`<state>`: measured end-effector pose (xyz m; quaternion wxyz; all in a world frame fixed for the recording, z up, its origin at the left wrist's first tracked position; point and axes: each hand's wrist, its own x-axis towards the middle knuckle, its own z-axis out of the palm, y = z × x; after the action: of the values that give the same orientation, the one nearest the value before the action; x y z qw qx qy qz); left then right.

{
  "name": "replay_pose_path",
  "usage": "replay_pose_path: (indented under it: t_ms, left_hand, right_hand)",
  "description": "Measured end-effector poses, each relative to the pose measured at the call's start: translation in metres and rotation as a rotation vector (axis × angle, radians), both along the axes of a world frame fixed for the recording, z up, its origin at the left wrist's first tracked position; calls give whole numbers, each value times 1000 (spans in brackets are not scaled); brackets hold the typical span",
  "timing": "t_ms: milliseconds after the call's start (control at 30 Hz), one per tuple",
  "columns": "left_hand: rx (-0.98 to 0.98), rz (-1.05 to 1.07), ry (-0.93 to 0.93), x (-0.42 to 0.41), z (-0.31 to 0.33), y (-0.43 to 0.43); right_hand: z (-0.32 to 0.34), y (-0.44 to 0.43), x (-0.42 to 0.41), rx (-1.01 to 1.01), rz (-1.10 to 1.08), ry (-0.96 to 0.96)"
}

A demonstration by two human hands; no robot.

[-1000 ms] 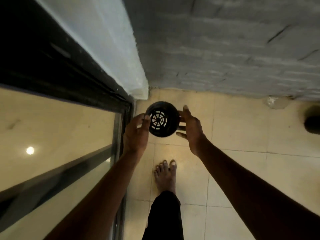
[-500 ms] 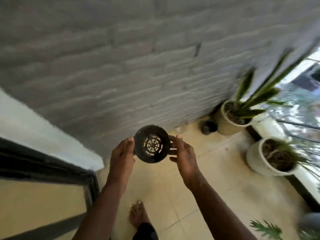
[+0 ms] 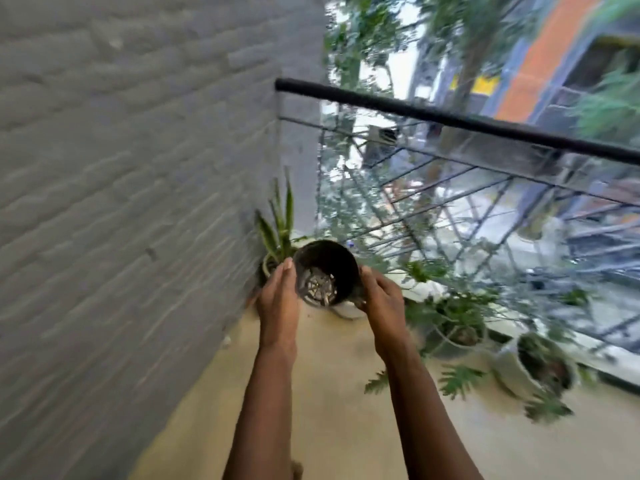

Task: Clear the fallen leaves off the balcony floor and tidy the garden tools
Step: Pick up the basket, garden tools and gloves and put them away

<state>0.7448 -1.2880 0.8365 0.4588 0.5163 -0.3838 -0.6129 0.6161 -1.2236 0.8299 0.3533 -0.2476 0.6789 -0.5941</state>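
A person on a narrow balcony holds a small black plastic pot (image 3: 325, 271) out at arm's length, its open mouth tipped back toward the camera so the slotted bottom shows inside. The left hand (image 3: 278, 299) lies flat against the pot's side at 9 o'clock, fingers straight; the right hand (image 3: 379, 297) curls round the side at 3 o'clock, so the pot is pressed between the two. The pale tiled floor (image 3: 329, 393) runs away from the viewer toward 12 o'clock, hemmed at 9 o'clock by a grey painted brick wall (image 3: 138, 168). At 3 o'clock a black-topped metal railing (image 3: 450, 116) closes the outer edge, with blurred trees and buildings beyond. A spiky-leaved plant in a pale pot (image 3: 278, 237) stands in the far corner, just behind the held pot. More potted plants (image 3: 457, 327) line the foot of the railing, among them a white pot (image 3: 519, 368) at 4 o'clock, leaves spilling over the tiles. The strip of floor along the wall lies bare.
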Motion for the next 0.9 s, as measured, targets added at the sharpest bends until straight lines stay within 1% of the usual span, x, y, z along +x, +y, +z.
replay_pose_path:
  t_ms: [67, 167, 300, 400, 533, 600, 700, 767, 900]
  left_hand:
    - [-19, -106, 17, -31, 13, -12]
    - [-69, -294, 57, -79, 31, -27]
    - [-146, -516, 105, -133, 61, -20]
    - [-181, -651, 152, -170, 65, 1]
    - [-190, -887, 166, -217, 58, 37]
    - [-173, -999, 188, -237, 57, 61]
    - [-201, -1139, 210, -273, 53, 98]
    - [-237, -1199, 218, -298, 51, 126]
    - [-305, -1238, 196, -348, 52, 185]
  right_hand:
    - [15, -1, -26, -32, -81, 28]
    - [43, 0, -64, -140, -226, 43]
    - [63, 20, -101, -216, -393, 58]
    - [63, 47, -121, -213, -556, 76]
    - [61, 95, -144, -197, -770, 83]
    - [59, 124, -158, -218, -880, 77]
    - [58, 167, -184, -275, -1002, 79]
    - [55, 194, -203, -300, -1048, 89]
    - [56, 243, -246, -364, -1148, 100]
